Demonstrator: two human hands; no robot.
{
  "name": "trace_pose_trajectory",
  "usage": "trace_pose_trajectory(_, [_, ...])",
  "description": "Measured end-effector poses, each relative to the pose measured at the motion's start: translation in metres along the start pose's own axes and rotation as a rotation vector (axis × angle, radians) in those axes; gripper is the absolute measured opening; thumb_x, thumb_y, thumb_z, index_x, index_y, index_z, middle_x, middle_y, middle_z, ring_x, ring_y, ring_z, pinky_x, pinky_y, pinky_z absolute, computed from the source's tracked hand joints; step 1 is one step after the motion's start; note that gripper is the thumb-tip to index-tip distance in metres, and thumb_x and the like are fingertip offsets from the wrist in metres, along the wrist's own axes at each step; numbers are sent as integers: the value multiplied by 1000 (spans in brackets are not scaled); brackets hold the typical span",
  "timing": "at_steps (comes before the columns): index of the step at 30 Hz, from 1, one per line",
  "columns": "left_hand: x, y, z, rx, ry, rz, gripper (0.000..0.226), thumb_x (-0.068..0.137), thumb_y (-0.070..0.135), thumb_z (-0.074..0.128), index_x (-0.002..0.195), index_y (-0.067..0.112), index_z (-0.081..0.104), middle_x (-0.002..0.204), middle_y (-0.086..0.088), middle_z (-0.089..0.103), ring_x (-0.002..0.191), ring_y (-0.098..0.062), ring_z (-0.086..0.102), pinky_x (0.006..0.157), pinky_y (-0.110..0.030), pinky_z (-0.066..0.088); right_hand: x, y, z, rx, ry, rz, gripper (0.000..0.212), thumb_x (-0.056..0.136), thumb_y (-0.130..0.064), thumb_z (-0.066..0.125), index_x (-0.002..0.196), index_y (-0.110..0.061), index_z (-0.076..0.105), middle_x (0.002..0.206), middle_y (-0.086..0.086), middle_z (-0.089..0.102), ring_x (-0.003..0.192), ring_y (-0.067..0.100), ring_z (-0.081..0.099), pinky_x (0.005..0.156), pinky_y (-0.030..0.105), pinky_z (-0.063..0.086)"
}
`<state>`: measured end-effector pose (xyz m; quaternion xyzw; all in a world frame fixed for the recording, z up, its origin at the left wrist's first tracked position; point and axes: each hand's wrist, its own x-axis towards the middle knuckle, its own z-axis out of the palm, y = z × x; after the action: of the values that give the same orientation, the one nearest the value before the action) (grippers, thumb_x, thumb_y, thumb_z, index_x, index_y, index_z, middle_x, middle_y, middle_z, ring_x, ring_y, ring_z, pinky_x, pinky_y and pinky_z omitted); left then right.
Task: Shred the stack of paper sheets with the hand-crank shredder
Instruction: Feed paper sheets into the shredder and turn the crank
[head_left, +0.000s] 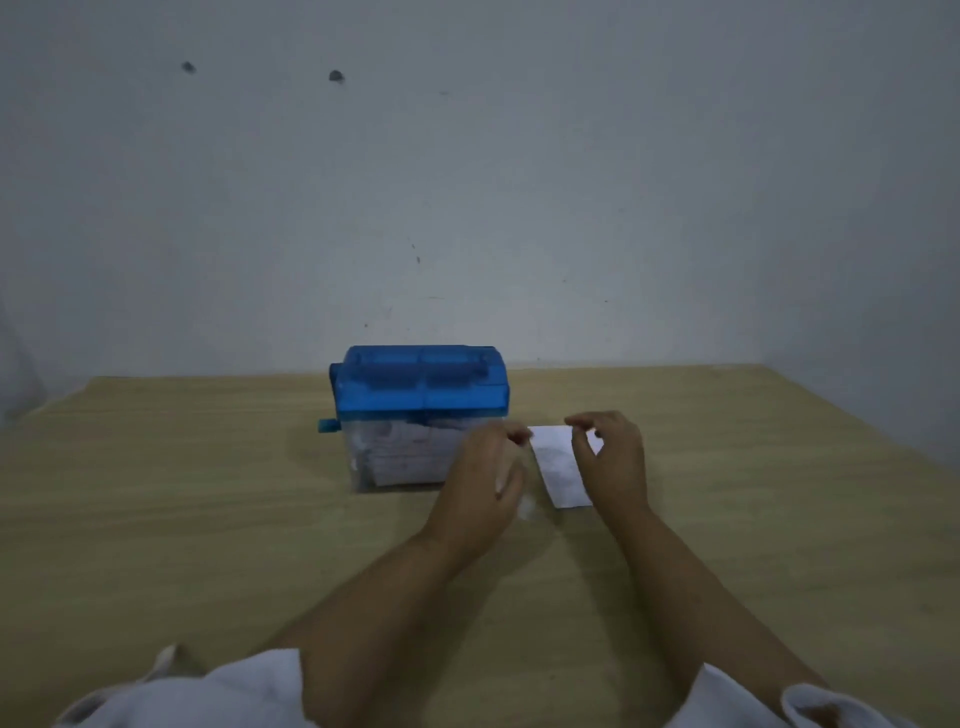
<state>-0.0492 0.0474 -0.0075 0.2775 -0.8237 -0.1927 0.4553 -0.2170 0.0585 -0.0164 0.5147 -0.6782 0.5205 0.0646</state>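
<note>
Wooden table (208, 519): right hand (615, 460) grip pinches top of paper sheet (558, 470).

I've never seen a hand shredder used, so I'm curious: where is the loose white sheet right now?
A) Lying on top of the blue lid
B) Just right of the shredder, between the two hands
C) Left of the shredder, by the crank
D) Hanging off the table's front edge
B: the paper sheet shows just right of the shredder, between the left hand and the right hand.
</note>
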Motion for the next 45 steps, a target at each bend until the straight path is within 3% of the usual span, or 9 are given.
trace_pose_trajectory(3, [-5,-2,33,27,-232,-123,35,96,23,50,131,17,47,133,5,47,119,1,40,96,-7,29,-8,18,-4,-150,-111,118,15,86,-11,60,97,-15,70,104,7,65,102,30,55,86,36,39])
trace_pose_trajectory(6, [-3,-7,49,222,-422,-176,52,98,40,42,145,20,32,152,2,29,139,-11,27,110,-23,21,-6,26,-7,-349,-194,279,30,90,-28,56,118,-18,60,125,5,51,118,26,42,92,35,33])
trace_pose_trajectory(10, [-2,-6,52,368,-590,-179,55,99,48,31,149,26,24,158,7,13,145,-9,7,116,-29,4,-1,27,-6,-594,-291,467,53,89,-50,50,124,-10,49,131,8,40,122,27,35,98,37,30])
trace_pose_trajectory(16, [-2,-5,53,410,-625,-174,57,98,52,29,149,29,21,158,8,10,145,-8,4,116,-29,2,5,38,-10,-382,-168,512,35,90,-32,55,123,-19,54,129,7,45,120,27,39,97,38,30])
trace_pose_trajectory(20, [-1,-5,51,419,-640,-172,58,97,53,28,150,29,20,158,8,9,145,-8,3,116,-29,1,9,43,-9,-295,-81,507,28,88,-17,56,113,-24,66,114,4,63,108,25,55,91,33,30])
trace_pose_trajectory(26, [-1,-3,52,423,-654,-183,59,97,54,28,150,30,18,158,8,7,145,-8,2,116,-28,0,9,45,-14,-228,16,537,20,84,-19,63,104,-17,68,99,1,71,96,18,61,87,29,24])
trace_pose_trajectory(38, [-2,-1,51,422,-652,-200,65,97,54,28,151,22,13,158,7,8,145,-7,3,116,-27,0,4,45,-13,-301,100,463,17,91,-21,56,100,-17,70,109,0,64,112,24,41,87,34,22])
trace_pose_trajectory(42, [-2,-2,51,414,-636,-211,66,96,56,28,151,24,10,159,6,9,145,-8,4,115,-26,0,3,45,-12,-43,195,400,17,90,-9,55,99,-5,69,94,11,69,99,31,56,83,34,37])
trace_pose_trajectory(45, [-3,-2,52,375,-553,-215,67,95,57,30,150,32,1,158,6,11,145,-11,9,117,-30,3,2,38,-16,139,260,409,20,92,-6,51,103,1,66,99,12,68,89,19,58,75,24,40])
